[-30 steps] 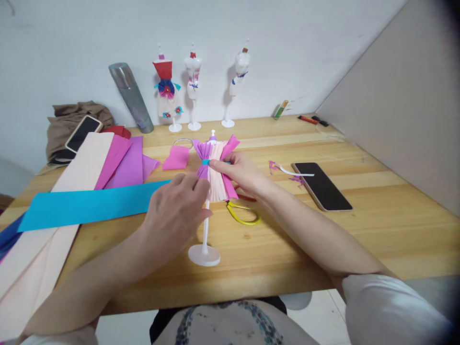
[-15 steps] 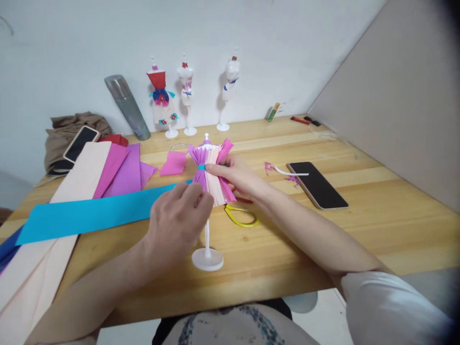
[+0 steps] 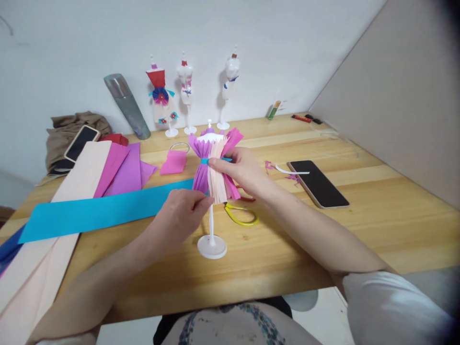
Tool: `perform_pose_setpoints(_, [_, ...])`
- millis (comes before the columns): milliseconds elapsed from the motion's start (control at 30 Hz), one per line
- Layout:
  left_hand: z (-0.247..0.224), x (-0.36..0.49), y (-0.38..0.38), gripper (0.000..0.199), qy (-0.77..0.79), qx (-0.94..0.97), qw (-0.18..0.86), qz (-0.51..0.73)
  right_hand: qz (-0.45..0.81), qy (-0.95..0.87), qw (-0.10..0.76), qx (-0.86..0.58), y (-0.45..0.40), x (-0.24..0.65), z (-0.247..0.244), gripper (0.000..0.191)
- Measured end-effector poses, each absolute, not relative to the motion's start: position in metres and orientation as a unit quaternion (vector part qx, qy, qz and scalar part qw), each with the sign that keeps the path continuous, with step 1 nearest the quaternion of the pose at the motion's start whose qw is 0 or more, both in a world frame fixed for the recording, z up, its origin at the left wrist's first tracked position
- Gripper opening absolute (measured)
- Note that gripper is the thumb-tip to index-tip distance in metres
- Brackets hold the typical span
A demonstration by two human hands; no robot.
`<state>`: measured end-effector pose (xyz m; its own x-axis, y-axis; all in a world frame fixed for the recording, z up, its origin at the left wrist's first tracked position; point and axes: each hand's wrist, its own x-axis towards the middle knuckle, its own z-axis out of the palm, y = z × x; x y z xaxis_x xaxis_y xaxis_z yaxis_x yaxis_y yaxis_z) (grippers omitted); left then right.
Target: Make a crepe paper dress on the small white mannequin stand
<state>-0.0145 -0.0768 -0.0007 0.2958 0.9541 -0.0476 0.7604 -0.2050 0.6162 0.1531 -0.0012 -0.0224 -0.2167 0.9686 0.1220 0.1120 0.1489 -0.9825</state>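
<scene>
A small white mannequin on a round stand (image 3: 212, 247) wears a pleated crepe paper dress (image 3: 217, 184) in purple, pale peach and magenta. A narrow teal band (image 3: 204, 161) cinches its waist, and a teal end sticks out on the right. My right hand (image 3: 240, 167) grips the dress at the waist, thumb in front by the band, other fingers hidden behind. At the lower left hem, my left hand (image 3: 183, 208) is closed in a pinch; what lies between its fingertips is hidden. Behind it stretches a wide teal crepe strip (image 3: 108, 211).
Yellow-handled scissors (image 3: 241, 223) lie behind the stand. A phone (image 3: 319, 184) is at right, crepe sheets (image 3: 89, 167) at left. A pink paper piece (image 3: 174, 162) and a ring (image 3: 179, 145) lie behind. Three mannequins (image 3: 186, 79) and a flask (image 3: 127, 105) stand by the wall.
The mannequin and dress have shifted slightly right and up in the view, with my right hand following. My left hand's fist has turned into a pinch at the hem.
</scene>
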Motion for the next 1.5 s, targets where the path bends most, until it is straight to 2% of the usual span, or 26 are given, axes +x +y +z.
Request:
perform_pose_setpoints(267, [-0.005,-0.008,-0.073,0.046,0.560,0.622,0.496,0.233,0.458,-0.624,0.457,-0.437,-0.006,0.153,-0.016,0.025])
perform_pose_setpoints(400, [-0.006,-0.005,-0.073,0.034,0.563,0.554,0.555,0.261,0.461,-0.618,0.461,-0.440,-0.005,0.153,-0.017,0.027])
perform_pose_setpoints(467, [-0.006,-0.007,-0.074,0.031,0.555,0.578,0.530,0.279,0.462,-0.619,0.457,-0.442,-0.005,0.153,-0.017,0.028])
perform_pose_setpoints(600, [0.001,-0.016,-0.077,0.040,0.546,0.669,0.407,0.298,0.470,-0.617,0.455,-0.438,-0.005,0.154,-0.016,0.028])
perform_pose_setpoints(667, [0.005,-0.020,-0.077,0.042,0.546,0.690,0.381,0.285,0.475,-0.611,0.459,-0.436,-0.006,0.154,-0.015,0.027])
perform_pose_setpoints(900, [0.004,-0.023,-0.070,0.036,0.558,0.695,0.413,0.185,0.467,-0.628,0.458,-0.422,-0.006,0.154,-0.015,0.029])
perform_pose_setpoints(1300, [0.004,-0.030,-0.062,0.032,0.550,0.694,0.444,0.133,0.544,-0.587,0.459,-0.386,-0.005,0.154,-0.022,0.028])
perform_pose_setpoints(1500, [0.018,-0.048,-0.062,0.037,0.537,0.736,0.404,0.082,0.537,-0.589,0.458,-0.394,-0.006,0.153,-0.020,0.025])
